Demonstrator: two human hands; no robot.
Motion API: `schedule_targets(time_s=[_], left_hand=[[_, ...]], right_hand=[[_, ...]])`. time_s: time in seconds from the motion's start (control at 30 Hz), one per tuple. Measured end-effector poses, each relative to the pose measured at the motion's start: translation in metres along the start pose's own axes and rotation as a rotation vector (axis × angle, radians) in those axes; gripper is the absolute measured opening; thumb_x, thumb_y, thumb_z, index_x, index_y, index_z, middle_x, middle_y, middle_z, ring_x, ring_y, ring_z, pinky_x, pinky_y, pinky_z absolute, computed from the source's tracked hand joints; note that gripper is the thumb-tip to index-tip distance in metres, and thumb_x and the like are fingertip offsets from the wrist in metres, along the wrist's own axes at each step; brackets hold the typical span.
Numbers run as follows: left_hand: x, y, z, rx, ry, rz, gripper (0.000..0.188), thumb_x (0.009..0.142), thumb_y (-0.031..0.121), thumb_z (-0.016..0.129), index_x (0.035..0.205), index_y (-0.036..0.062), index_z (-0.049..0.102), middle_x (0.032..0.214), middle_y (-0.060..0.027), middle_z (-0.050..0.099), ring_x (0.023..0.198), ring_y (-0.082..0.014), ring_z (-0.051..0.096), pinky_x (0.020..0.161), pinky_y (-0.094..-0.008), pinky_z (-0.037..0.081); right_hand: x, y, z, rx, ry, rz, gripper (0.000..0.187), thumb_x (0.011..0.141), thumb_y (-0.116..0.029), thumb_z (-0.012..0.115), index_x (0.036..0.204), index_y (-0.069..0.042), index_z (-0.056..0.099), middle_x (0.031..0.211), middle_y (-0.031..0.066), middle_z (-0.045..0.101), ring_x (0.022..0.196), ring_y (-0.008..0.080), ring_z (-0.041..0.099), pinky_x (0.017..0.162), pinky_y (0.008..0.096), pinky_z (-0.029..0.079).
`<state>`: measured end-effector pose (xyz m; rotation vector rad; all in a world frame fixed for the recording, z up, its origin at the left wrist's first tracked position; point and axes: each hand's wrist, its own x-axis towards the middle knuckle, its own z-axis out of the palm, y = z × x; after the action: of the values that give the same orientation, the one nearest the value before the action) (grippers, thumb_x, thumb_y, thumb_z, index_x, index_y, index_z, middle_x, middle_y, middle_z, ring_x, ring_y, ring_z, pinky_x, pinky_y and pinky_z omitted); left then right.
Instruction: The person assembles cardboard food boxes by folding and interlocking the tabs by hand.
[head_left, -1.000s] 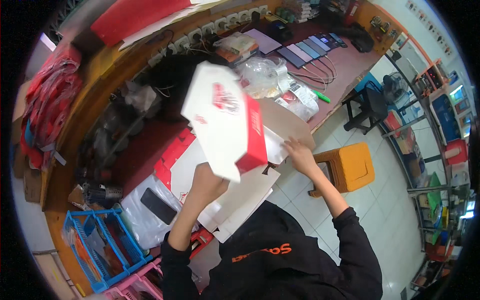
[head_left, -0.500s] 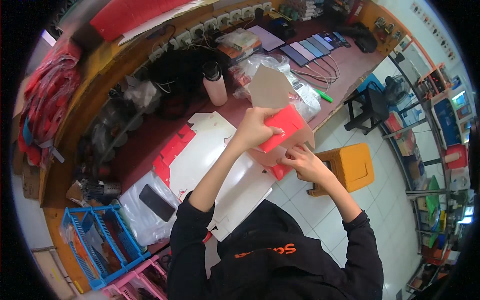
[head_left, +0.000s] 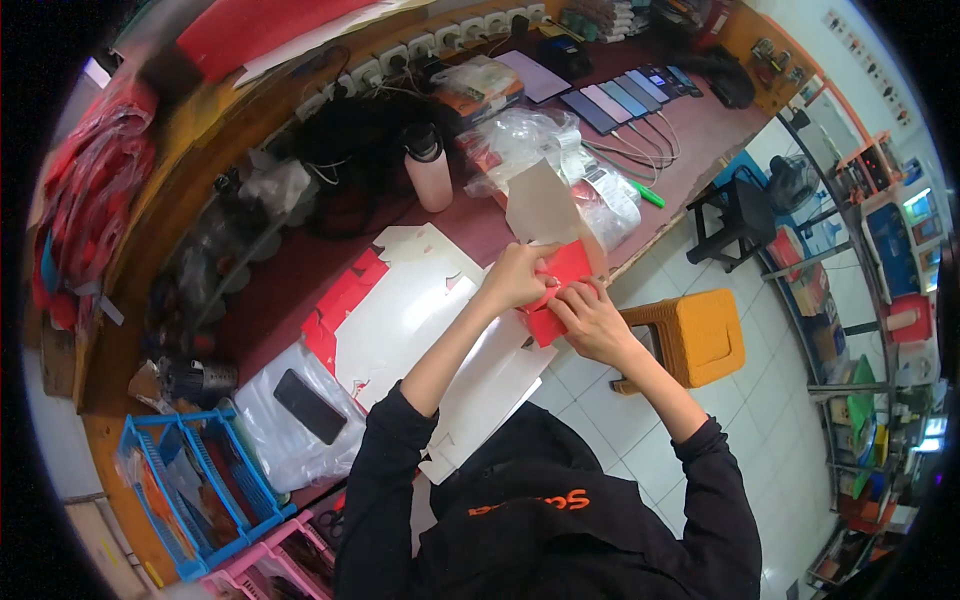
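My left hand point(head_left: 515, 277) is pinching the red folding carton point(head_left: 569, 262); my curled right hand point(head_left: 595, 322) is gripping its near side.

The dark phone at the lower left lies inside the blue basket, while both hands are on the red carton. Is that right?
Not quite. The head view shows the dark phone lying on whitish plastic packaging beside the blue basket, not inside it. The left hand and right hand are indeed on the red carton.
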<state>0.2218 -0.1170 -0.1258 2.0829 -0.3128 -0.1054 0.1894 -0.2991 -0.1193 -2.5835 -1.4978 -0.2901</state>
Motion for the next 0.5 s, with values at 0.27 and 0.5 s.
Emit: schedule_targets(time_s=[0.27,0.5], left_hand=[[-0.008,-0.003,0.003,-0.075,0.034,-0.106,0.049,0.065,0.004,0.064,0.113,-0.0011,0.054,0.105,-0.0244,0.056,0.095,-0.0291,0.060,0.079,-0.0325,0.047],[-0.018,0.005,0.005,-0.079,0.085,-0.045,0.051,0.066,0.004,0.065,0.114,-0.0035,0.052,0.105,-0.0260,0.056,0.098,-0.0298,0.059,0.083,-0.0322,0.046]], right_hand=[[0.002,0.009,0.005,0.085,-0.041,-0.087,0.050,0.065,-0.014,0.064,0.112,-0.022,0.050,0.111,0.0078,0.049,0.103,0.0251,0.047,0.092,0.0469,0.031],[0.006,0.007,-0.002,0.057,-0.032,-0.083,0.053,0.061,-0.019,0.068,0.110,-0.028,0.050,0.106,0.0073,0.048,0.100,0.0252,0.047,0.089,0.0441,0.034]])
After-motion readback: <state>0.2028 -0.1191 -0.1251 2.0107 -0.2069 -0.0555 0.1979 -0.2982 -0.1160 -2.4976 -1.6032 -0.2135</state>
